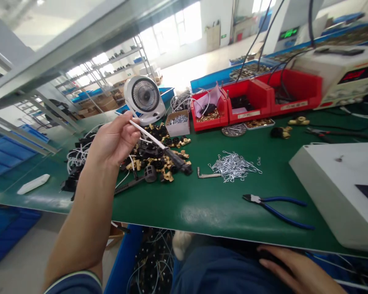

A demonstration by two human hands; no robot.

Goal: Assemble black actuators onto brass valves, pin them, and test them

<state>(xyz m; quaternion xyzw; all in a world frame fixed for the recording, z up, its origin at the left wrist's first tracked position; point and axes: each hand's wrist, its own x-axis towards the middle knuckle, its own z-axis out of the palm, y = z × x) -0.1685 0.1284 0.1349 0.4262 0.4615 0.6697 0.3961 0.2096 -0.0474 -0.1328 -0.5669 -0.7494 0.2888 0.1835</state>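
My left hand [115, 141] is raised above the green bench and is closed in a pinch on a white cable [147, 134]. The cable ends in a black sensor probe [178, 160] that hangs over a heap of black and brass parts [158, 153]. My right hand [290, 267] lies low on my lap below the bench's front edge, fingers stretched flat over a dark object I cannot make out.
Blue-handled pliers [279, 206] lie near the front edge beside a pile of wire clips [233, 165]. A white box [340, 192] stands at right. Red bins [257, 100], a small white fan [144, 98] and a power supply [346, 71] line the back.
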